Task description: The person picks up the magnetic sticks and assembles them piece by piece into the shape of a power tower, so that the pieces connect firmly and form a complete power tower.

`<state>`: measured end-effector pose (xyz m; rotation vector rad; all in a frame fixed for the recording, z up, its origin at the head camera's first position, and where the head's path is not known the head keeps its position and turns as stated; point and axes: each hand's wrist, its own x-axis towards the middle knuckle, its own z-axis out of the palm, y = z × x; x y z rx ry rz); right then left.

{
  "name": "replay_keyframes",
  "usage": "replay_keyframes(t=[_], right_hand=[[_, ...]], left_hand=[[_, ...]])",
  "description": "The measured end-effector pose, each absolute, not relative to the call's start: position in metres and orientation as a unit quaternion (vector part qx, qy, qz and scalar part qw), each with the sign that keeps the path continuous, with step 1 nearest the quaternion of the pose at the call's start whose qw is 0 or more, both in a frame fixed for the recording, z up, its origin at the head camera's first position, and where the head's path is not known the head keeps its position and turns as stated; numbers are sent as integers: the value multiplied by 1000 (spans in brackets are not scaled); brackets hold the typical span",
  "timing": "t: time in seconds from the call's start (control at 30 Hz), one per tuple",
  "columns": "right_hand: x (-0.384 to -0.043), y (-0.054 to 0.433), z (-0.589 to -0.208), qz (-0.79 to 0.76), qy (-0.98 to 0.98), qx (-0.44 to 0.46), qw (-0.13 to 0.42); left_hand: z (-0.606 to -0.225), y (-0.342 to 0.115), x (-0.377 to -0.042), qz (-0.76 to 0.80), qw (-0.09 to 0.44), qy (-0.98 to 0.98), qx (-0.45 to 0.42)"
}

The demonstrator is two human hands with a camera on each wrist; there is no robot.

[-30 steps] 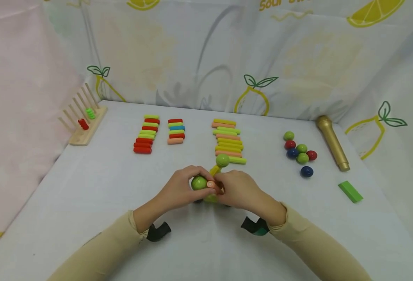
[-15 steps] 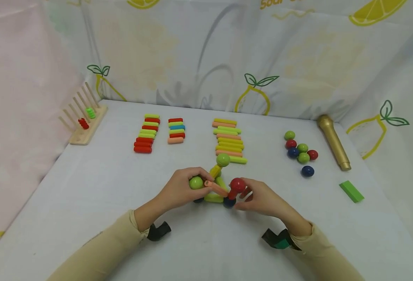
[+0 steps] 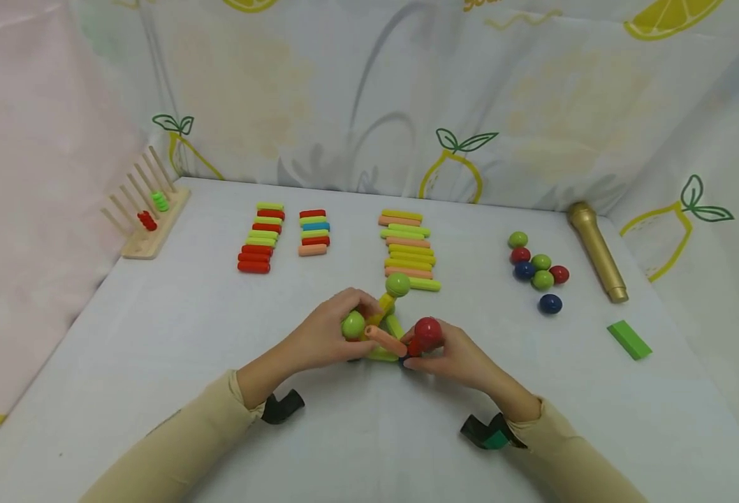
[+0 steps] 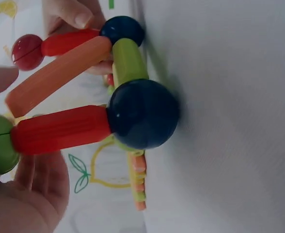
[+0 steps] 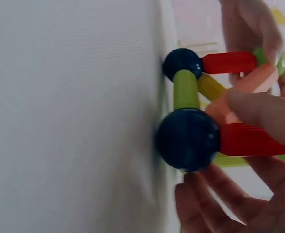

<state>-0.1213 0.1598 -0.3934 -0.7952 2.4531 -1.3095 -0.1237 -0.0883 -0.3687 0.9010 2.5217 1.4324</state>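
A frame of coloured rods and balls stands on the white table between my hands. My left hand (image 3: pixel 325 334) curls round the green ball (image 3: pixel 353 325) at its left corner; a red rod (image 4: pixel 60 130) joins this ball to a blue ball (image 4: pixel 145 114) below. My right hand (image 3: pixel 460 360) grips the other red rod (image 5: pixel 249 140), topped by a red ball (image 3: pixel 428 332), its thumb right at the orange rod (image 3: pixel 387 341). That rod slants from the right blue ball (image 5: pixel 187 139) up towards the green ball. Behind, a yellow rod (image 3: pixel 383 304) carries another green ball (image 3: pixel 397 284).
Rows of short rods (image 3: pixel 259 241) and longer rods (image 3: pixel 409 251) lie farther back. Loose balls (image 3: pixel 542 262) sit at right, near a gold microphone-shaped object (image 3: pixel 598 251) and a green block (image 3: pixel 629 339). A wooden peg stand (image 3: pixel 156 220) is at back left.
My right hand first drew back to the right from the orange rod, uncovering the red ball, then came back in round the red rod. The left hand stays at the green ball.
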Motion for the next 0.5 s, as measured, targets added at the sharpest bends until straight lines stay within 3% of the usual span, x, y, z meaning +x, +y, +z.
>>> replay_keyframes(t=[0.33,0.5], right_hand=[[-124,147,-402,-504,812,-273,112],[-126,150,-397,-475,823,-275,144]], left_hand=[[-363,-105,-120,491,108,811,300],[-365,-108,-119,473,135,838,235]])
